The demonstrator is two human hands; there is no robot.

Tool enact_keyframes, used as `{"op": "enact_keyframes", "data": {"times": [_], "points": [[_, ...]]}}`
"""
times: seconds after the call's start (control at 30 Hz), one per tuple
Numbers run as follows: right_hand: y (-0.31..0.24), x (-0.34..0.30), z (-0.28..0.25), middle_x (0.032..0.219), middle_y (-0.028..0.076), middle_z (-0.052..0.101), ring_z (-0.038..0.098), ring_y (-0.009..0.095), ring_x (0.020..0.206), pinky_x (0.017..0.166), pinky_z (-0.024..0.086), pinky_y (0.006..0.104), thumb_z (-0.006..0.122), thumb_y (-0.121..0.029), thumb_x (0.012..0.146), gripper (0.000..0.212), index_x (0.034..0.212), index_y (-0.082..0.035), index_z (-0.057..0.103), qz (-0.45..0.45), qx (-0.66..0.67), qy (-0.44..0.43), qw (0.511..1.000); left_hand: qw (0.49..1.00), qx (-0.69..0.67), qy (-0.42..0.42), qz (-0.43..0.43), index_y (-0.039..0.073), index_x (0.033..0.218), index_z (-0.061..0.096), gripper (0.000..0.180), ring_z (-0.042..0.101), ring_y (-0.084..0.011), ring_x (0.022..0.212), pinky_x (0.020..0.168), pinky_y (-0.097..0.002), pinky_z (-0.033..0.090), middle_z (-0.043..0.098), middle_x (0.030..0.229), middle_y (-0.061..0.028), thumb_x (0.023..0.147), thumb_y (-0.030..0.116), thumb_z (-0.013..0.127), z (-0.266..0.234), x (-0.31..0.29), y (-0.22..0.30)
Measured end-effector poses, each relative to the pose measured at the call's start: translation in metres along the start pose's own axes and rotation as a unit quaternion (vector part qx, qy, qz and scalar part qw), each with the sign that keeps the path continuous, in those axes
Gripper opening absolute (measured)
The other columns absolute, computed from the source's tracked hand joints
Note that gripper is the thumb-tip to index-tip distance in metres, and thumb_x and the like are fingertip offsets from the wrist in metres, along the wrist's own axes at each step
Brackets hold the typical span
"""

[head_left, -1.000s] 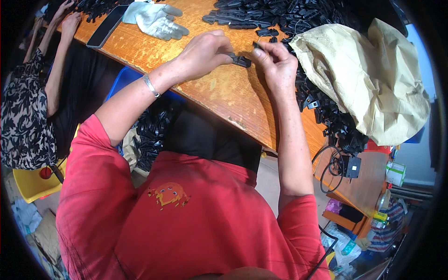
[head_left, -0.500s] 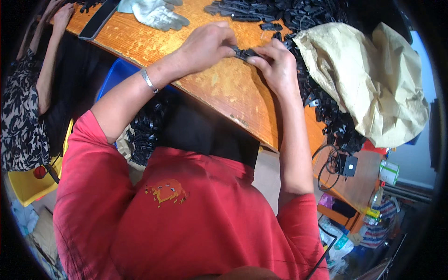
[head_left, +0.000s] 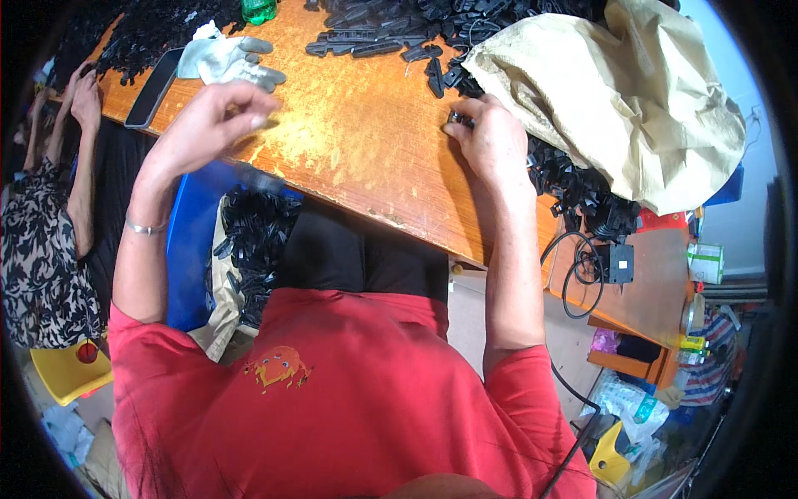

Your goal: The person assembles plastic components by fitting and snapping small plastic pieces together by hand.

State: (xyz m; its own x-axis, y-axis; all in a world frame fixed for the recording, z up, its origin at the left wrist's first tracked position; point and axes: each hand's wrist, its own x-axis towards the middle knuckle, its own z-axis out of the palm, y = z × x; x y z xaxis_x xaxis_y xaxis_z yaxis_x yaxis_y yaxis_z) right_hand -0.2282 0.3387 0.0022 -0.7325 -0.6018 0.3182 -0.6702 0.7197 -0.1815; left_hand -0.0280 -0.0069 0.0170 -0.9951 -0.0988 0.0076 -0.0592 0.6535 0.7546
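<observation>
My left hand (head_left: 218,123), slightly smeared by motion, hovers above the table's front edge with thumb and fingers apart. I see nothing in it. Below it stands a blue bin (head_left: 184,241) with a pale liner and many black plastic parts (head_left: 270,229) inside. Over the wooden table (head_left: 357,150), my right hand (head_left: 497,141) pinches a small dark part (head_left: 458,119) with a shiny spot. Its exact kind is mostly hidden by the fingers. Loose black plastic pieces (head_left: 436,73) lie just beyond that hand, in front of a larger heap (head_left: 366,37).
A beige sack (head_left: 615,100) covers the right side, with black parts (head_left: 582,191) spilling below it. A pale work glove (head_left: 229,60) and a phone (head_left: 155,91) lie at the left. A co-worker's hand (head_left: 85,101) is far left. A black cable (head_left: 573,308) loops at the right.
My hands have parted from the black part they held together. The left has moved left to above the bin and opened; the right keeps a small dark piece. The whole view has shifted.
</observation>
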Motion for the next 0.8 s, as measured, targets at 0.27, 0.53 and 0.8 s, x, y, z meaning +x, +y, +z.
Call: {"op": "enact_keyframes", "data": {"times": [0.27, 0.53, 0.8], "points": [[0.003, 0.008, 0.020, 0.102, 0.021, 0.068, 0.076, 0.041, 0.090, 0.083, 0.061, 0.0517, 0.066, -0.007, 0.093, 0.014, 0.101, -0.007, 0.077, -0.046, -0.028, 0.013, 0.998, 0.945, 0.181, 0.093, 0.257, 0.007, 0.122, 0.075, 0.028, 0.072, -0.0380, 0.107, 0.093, -0.0451, 0.058, 0.074, 0.110, -0.0173, 0.095, 0.007, 0.071, 0.115, 0.156, 0.049], [-0.003, 0.006, 0.020, 0.104, 0.020, 0.068, 0.074, 0.042, 0.086, 0.079, 0.060, 0.0515, 0.083, -0.017, 0.088, 0.024, 0.108, -0.006, 0.077, -0.021, 0.036, -0.015, 0.999, 0.846, 0.290, 0.142, 0.424, 0.005, 0.098, 0.070, 0.010, 0.063, -0.0290, 0.113, 0.090, -0.0422, 0.057, 0.063, 0.111, -0.0103, 0.091, 0.011, 0.066, 0.134, 0.199, 0.068], [-0.004, 0.007, 0.034, 0.104, 0.021, 0.068, 0.074, 0.041, 0.086, 0.079, 0.059, 0.0495, 0.088, -0.017, 0.086, 0.025, 0.101, 0.000, 0.075, -0.020, 0.158, 0.060, 0.985, 0.970, -0.106, 0.118, 0.186, 0.004, 0.119, 0.063, 0.038, 0.067, -0.0139, 0.096, 0.083, -0.0313, 0.059, 0.066, 0.098, -0.0048, 0.087, -0.003, 0.082, 0.128, 0.171, 0.052]]}}
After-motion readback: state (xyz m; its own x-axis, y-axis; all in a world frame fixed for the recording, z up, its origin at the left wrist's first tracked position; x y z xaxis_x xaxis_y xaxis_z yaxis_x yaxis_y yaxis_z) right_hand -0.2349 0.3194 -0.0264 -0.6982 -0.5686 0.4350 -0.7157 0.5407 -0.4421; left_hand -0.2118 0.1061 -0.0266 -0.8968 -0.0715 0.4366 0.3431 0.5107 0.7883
